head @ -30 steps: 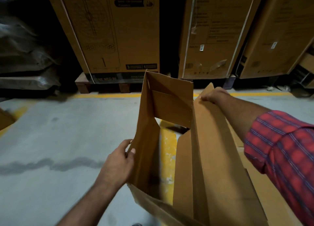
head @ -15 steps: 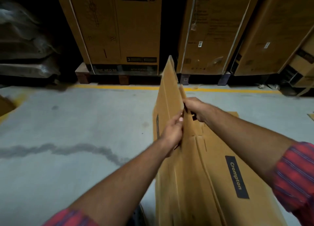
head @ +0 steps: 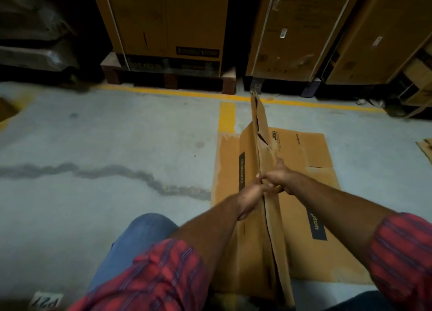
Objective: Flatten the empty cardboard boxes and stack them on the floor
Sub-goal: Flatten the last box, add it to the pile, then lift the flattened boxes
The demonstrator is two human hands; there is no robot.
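While edge-up above flat cardboard [head: 301, 151], folded box [head: 272, 231] clamped in left hand [head: 250, 199], right hand [head: 280, 178].

"pton" on cardboard box [head: 304, 252], "P27" floor tag [head: 46, 301]

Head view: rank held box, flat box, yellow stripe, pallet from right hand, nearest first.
1. held box, gripped in the right hand
2. flat box, on the floor beneath
3. yellow stripe, ahead and left
4. pallet, far back under cartons
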